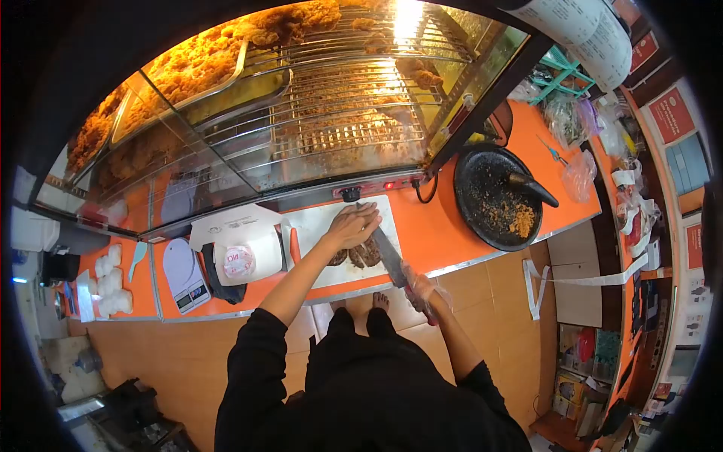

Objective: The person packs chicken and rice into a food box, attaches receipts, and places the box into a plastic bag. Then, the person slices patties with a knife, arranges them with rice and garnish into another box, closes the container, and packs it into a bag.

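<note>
Steel knife (389,257) gripped, right hand (428,291); left hand (354,227) flat over meat (367,256); wrapper (239,261) print unclear

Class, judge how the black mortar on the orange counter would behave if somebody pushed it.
The black mortar, thick-looking and stone-like, would probably feel heavy and rigid, resisting a light push. Its broad, round outline suggests it would sooner slide than tip. The pestle, reaching over the rim, might shift or roll if jolted.

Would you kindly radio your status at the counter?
Right hand gripping the knife. Left hand by the blade, contact unclear. Dark food pieces on the white board, beside the blade. Left hand partly hides them.
</note>
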The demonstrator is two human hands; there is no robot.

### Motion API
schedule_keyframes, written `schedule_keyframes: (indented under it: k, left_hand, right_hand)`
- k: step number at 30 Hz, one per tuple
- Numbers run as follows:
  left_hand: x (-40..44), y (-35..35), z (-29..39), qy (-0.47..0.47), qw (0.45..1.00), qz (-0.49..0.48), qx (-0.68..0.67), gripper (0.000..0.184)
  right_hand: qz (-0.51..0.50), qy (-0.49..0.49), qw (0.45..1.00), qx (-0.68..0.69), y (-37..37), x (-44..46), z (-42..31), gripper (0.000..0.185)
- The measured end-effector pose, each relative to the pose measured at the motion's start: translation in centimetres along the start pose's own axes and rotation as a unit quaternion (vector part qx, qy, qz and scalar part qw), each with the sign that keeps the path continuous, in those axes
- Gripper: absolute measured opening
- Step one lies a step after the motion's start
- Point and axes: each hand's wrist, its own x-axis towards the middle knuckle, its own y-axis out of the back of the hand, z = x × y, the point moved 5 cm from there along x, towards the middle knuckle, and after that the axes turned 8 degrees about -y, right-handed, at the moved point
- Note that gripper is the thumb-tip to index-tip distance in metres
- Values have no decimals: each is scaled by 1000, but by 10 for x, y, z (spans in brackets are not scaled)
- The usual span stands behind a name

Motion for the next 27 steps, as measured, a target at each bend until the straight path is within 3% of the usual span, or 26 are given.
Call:
schedule_keyframes:
  k: [4, 5, 7, 9, 11, 13, 14, 16, 17, 19, 21, 22, 25, 27]
  left_hand:
    - [-13, 1, -6, 8, 1000, -16, -2, 59]
    - [-16, 6, -6, 0, 1000, 5, -20, 58]
    - [-38, 36, 25, -23, 997, 61, -32, 51]
    - [-70, 66, 53, -58, 977, 192, -69, 39]
    - [-108, 76, 59, -15, 967, 247, -69, 34]
    - [-149, 83, 54, 53, 934, 347, -65, 26]
    - [-169, 85, 52, 82, 914, 394, -58, 23]
    - [-206, 81, 50, 131, 896, 423, -33, 21]
    - [-224, 79, 48, 175, 878, 445, -11, 20]
    - [-252, 70, 50, 192, 868, 458, 7, 19]
    - [-268, 64, 56, 207, 856, 473, 24, 18]
    - [-274, 62, 61, 218, 849, 482, 19, 18]
    - [-289, 57, 61, 240, 832, 500, 21, 18]
    - [-296, 61, 64, 254, 821, 511, 29, 17]
  right_hand:
    - [-105, -45, 993, 24, -11, 64, 32, 77]
    - [-15, 49, 999, 13, -6, 50, 24, 75]
    - [72, 148, 986, -1, 8, 41, 9, 73]
    - [200, 167, 943, -208, 35, 43, 9, 79]
    - [236, 245, 928, -154, 46, -6, -12, 80]
    - [315, 121, 884, -323, 64, -23, -36, 78]
    - [313, 125, 883, -328, 71, -12, -41, 78]
    - [359, 196, 825, -390, 81, 26, -56, 68]
    - [356, 202, 822, -395, 81, 41, -57, 68]
    - [522, 390, 657, -379, 72, 45, -67, 56]
    - [478, 391, 664, -421, 31, 47, -81, 50]
    - [360, 398, 727, -428, 2, 17, -94, 60]
    - [321, 478, 694, -432, -69, -16, -99, 69]
    - [291, 389, 742, -463, -90, 1, -101, 71]
